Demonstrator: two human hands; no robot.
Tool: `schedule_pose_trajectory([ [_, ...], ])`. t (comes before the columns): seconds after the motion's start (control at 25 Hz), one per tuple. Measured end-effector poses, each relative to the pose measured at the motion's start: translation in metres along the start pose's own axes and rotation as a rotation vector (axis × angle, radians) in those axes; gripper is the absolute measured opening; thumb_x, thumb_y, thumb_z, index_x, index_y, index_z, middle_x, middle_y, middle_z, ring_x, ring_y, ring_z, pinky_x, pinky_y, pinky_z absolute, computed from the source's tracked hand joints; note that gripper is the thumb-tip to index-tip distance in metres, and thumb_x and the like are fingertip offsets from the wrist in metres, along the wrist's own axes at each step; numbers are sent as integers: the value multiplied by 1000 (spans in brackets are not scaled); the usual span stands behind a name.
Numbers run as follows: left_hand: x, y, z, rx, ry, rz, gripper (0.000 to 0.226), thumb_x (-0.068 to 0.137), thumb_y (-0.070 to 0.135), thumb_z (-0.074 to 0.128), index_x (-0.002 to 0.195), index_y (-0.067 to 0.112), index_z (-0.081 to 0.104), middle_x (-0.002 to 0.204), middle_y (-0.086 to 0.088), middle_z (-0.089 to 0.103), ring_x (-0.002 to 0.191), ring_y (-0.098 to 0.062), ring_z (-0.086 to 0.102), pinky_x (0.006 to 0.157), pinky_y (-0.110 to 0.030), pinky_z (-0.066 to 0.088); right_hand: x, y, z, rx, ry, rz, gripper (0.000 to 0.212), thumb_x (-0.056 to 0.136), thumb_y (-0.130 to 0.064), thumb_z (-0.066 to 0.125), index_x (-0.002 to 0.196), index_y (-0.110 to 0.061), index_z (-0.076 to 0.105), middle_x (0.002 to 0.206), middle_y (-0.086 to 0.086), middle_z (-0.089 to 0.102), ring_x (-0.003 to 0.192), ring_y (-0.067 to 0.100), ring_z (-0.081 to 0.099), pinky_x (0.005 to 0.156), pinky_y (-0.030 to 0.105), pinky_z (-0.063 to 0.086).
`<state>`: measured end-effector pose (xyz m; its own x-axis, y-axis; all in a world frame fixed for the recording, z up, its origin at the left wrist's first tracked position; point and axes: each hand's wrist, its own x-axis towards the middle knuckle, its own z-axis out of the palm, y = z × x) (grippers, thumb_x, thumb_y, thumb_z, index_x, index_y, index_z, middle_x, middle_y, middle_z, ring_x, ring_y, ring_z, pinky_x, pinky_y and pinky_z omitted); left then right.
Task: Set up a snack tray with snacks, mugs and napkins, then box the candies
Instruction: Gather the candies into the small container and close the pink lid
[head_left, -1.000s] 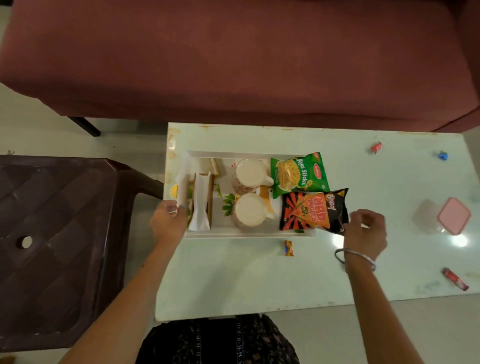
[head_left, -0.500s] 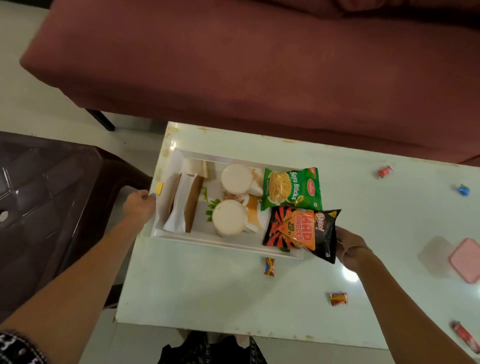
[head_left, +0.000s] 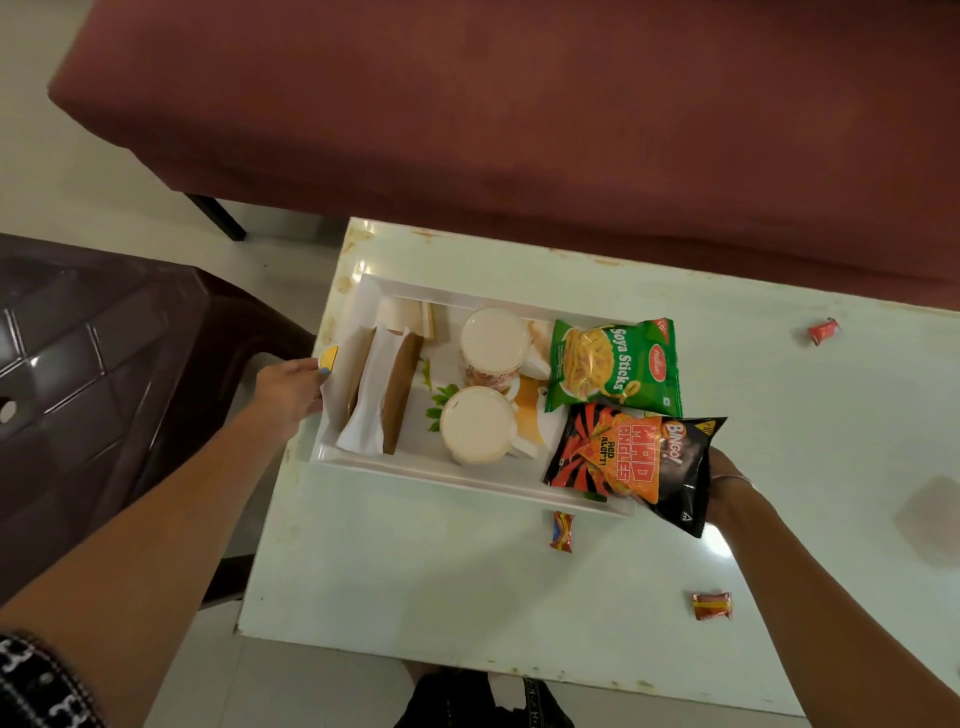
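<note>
The fingers of the right hand (head_left: 724, 486) are hidden behind the black chips packet (head_left: 636, 465), so I cannot tell if they are spread or closed on something; only the wrist with its bangle shows, at the right end of the tray (head_left: 467, 475). The fingers of the left hand (head_left: 291, 387) are curled on the left rim of the tray, near a small yellow piece. Compared with one second ago, the right hand is now lower and tucked under the packet side, and both hands are at opposite ends, so I judge the person is taking the tray to shift or lift it. Both forearms reach forward over the near edge of the bench (head_left: 415, 582). Near that edge lie two candies (head_left: 562, 531) (head_left: 711, 606), not yet boxed. Inside the tray stand the napkins (head_left: 371, 400), two mugs (head_left: 475, 434) (head_left: 493, 345) and the green soya sticks packet (head_left: 615, 364). A red candy (head_left: 823, 331) lies far at the right.
</note>
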<state>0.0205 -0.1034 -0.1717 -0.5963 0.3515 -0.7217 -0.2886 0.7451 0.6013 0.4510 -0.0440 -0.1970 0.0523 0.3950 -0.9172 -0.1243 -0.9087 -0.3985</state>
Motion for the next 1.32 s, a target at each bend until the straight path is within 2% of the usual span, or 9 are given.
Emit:
schedule_pose_trajectory([
  [0.16, -2, 6, 2, 35, -10, -15, 35, 82, 2, 64, 117, 4, 59, 124, -16, 59, 109, -32, 60, 92, -45, 52, 0, -2, 4, -3, 24, -11, 33, 96, -34, 37, 78, -14, 57, 56, 6, 69, 54, 23, 66, 61, 34, 55],
  [0.32, -1, 11, 0, 35, -16, -48, 35, 78, 3, 68, 112, 4, 62, 122, -17, 61, 107, -33, 62, 93, -49, 51, 1, -5, 4, 4, 107, -7, 34, 98, -33, 35, 78, -13, 55, 77, 10, 59, 71, 26, 55, 71, 37, 44],
  [0.44, 0, 9, 0, 43, -7, -48, 33, 78, 5, 68, 110, 4, 63, 121, -17, 61, 106, -33, 62, 94, -51, 50, 0, -8, 1, 20, 135, -16, 37, 98, -35, 33, 76, -13, 54, 76, 11, 57, 70, 25, 52, 75, 36, 43],
  [0.6, -1, 6, 2, 25, -26, -50, 34, 78, 5, 68, 111, 4, 62, 121, -17, 61, 107, -32, 62, 94, -50, 50, -3, -15, -6, -12, 99, -32, 33, 96, -35, 38, 80, -13, 56, 67, 11, 65, 68, 28, 58, 68, 39, 48],
  [0.72, -3, 6, 6, 9, -79, -43, 35, 79, 2, 67, 113, 0, 60, 121, -19, 61, 108, -34, 61, 94, -50, 50, -1, -17, -21, -15, 104, -80, 32, 97, -32, 38, 76, -14, 55, 51, 6, 67, 49, 22, 65, 53, 30, 55],
  [0.8, -7, 7, 12, 9, -92, -24, 35, 79, 0, 67, 112, -1, 60, 118, -19, 62, 106, -34, 61, 90, -48, 52, -2, -18, -33, -3, 113, -97, 33, 97, -32, 37, 75, -15, 54, 49, 5, 66, 50, 23, 63, 57, 32, 53],
  [0.92, -19, 9, 31, 9, -106, 2, 31, 78, -3, 67, 108, -2, 61, 109, -18, 63, 96, -31, 63, 83, -44, 53, -6, -21, -58, 31, 125, -107, 33, 97, -32, 36, 77, -14, 55, 52, 6, 67, 55, 24, 63, 61, 33, 52],
  [1.12, -48, -2, 71, 11, -157, 7, 30, 78, -9, 64, 107, -3, 61, 96, -17, 63, 71, -24, 61, 79, -41, 49, -14, -32, -109, 60, 108, -105, 36, 97, -33, 34, 75, -12, 55, 50, 8, 68, 43, 22, 66, 42, 32, 56],
  [1.32, -88, -18, 122, -17, -125, -11, 15, 79, -11, 61, 89, 0, 62, 78, -12, 61, 67, -23, 59, 81, -43, 53, -15, -51, -163, 31, 78, -102, 36, 97, -28, 35, 71, -10, 52, 45, 8, 65, 39, 22, 64, 36, 31, 53],
])
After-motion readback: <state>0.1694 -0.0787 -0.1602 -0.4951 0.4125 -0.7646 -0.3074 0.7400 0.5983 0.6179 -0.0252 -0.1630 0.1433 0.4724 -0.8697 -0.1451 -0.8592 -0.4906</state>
